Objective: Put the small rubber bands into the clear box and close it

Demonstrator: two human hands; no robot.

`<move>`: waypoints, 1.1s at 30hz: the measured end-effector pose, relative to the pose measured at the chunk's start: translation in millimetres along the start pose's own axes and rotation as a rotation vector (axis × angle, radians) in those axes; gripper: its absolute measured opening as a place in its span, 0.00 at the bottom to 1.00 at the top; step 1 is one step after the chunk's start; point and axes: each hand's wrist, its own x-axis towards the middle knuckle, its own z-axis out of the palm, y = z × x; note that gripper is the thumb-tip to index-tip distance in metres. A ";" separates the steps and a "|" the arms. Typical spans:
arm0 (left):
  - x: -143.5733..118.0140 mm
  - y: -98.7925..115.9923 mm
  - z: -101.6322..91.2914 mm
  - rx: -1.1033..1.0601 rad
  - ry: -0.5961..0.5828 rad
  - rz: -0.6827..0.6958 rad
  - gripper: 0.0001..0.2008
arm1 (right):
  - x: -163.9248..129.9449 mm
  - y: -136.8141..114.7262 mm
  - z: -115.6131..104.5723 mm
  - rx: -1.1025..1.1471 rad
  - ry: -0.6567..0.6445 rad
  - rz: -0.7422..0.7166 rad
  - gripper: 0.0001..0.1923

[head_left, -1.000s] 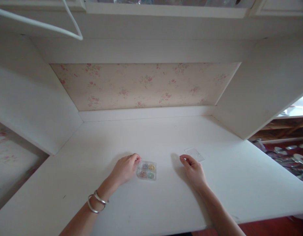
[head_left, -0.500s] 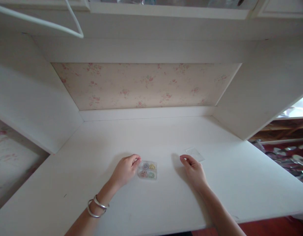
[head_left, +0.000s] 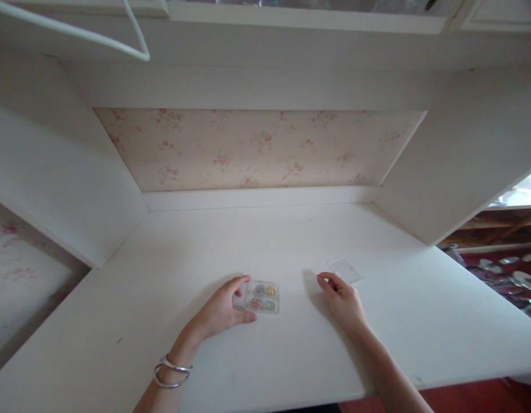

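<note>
A small clear plastic case (head_left: 262,296) with several coloured round pieces inside lies on the white desk (head_left: 265,355). My left hand (head_left: 224,308), with metal bangles on the wrist, grips the case's left end between thumb and forefinger. My right hand (head_left: 340,299) rests on the desk to the right of the case, fingers loosely curled and holding nothing. Just beyond its fingertips lies a flat clear lid (head_left: 345,269).
The desk sits in a white alcove with a floral back panel (head_left: 256,149) and side walls left and right. A white hanger (head_left: 76,34) hangs at the top left. Shiny objects (head_left: 506,275) lie on a red floor at the far right.
My left hand has opened around the case's left end, with the thumb now below it and the forefinger above. The right hand has stayed put. The view has shifted slightly.
</note>
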 end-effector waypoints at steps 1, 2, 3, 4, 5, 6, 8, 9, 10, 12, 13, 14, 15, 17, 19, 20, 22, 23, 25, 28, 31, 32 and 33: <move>0.8 -0.7 1.1 0.022 0.005 -0.006 0.45 | -1.1 -1.1 0.5 -0.016 -0.009 -0.005 0.21; 1.3 -0.5 1.8 0.039 0.007 -0.010 0.46 | -2.3 -2.5 1.0 -0.030 -0.016 -0.010 0.21; 1.5 0.5 2.0 0.050 0.007 -0.010 0.46 | -3.5 -4.0 1.4 -0.040 -0.023 -0.015 0.21; 1.5 2.5 1.7 0.058 0.007 -0.007 0.45 | -4.8 -5.7 1.7 -0.048 -0.027 -0.021 0.20; 1.4 5.0 1.2 0.063 0.005 -0.002 0.44 | -5.9 -7.3 2.0 -0.053 -0.029 -0.029 0.20; 1.2 8.1 0.3 0.065 0.004 0.001 0.42 | -7.0 -8.8 2.2 -0.056 -0.031 -0.036 0.20; 0.9 14.2 -1.2 0.064 0.005 -0.001 0.38 | -8.4 -10.4 2.5 -0.068 -0.030 -0.046 0.19; 1.0 16.7 -1.5 0.068 0.008 -0.001 0.37 | -8.7 -10.4 2.6 -0.076 -0.034 -0.050 0.19; 1.3 18.4 -1.3 0.076 0.015 0.003 0.35 | -8.8 -10.0 2.7 -0.086 -0.037 -0.052 0.19; 2.4 19.4 0.5 0.103 0.041 0.023 0.33 | -8.5 -8.0 2.9 -0.105 -0.050 -0.054 0.18; 3.1 18.8 1.9 0.121 0.053 0.034 0.32 | -8.2 -6.9 3.1 -0.110 -0.058 -0.056 0.18; 3.8 17.6 3.4 0.138 0.063 0.040 0.31 | -8.0 -5.8 3.3 -0.112 -0.062 -0.060 0.18; 4.4 16.3 4.9 0.151 0.070 0.043 0.30 | -7.7 -5.0 3.6 -0.111 -0.063 -0.065 0.18; 5.0 13.9 6.8 0.166 0.075 0.046 0.30 | -7.5 -4.0 4.2 -0.102 -0.062 -0.070 0.18; 4.8 13.1 7.0 0.173 0.077 0.049 0.30 | -7.6 -3.7 4.3 -0.078 -0.043 -0.058 0.19; 4.3 13.2 6.5 0.176 0.076 0.048 0.31 | -7.8 -3.5 3.8 -0.051 -0.022 -0.044 0.20; 3.0 14.1 4.8 0.181 0.063 0.042 0.33 | -7.8 -2.4 0.6 0.009 0.041 -0.007 0.22; 2.3 14.4 4.0 0.184 0.052 0.038 0.35 | -7.5 -1.4 -2.4 0.024 0.076 0.010 0.23; 1.1 14.2 2.8 0.192 0.029 0.029 0.39 | -5.2 1.9 -11.8 -0.001 0.141 0.008 0.24; 1.2 11.5 3.5 0.209 0.023 0.036 0.42 | 3.5 10.0 -31.8 -0.188 0.247 -0.105 0.23; 2.9 7.8 5.9 0.215 0.037 0.071 0.40 | 15.1 20.7 -51.5 -0.448 0.324 -0.141 0.28; 3.4 6.8 6.7 0.214 0.040 0.080 0.39 | 18.5 24.3 -56.4 -0.519 0.319 -0.115 0.31; 3.9 5.9 7.4 0.213 0.041 0.086 0.39 | 21.3 27.5 -60.2 -0.575 0.298 -0.083 0.34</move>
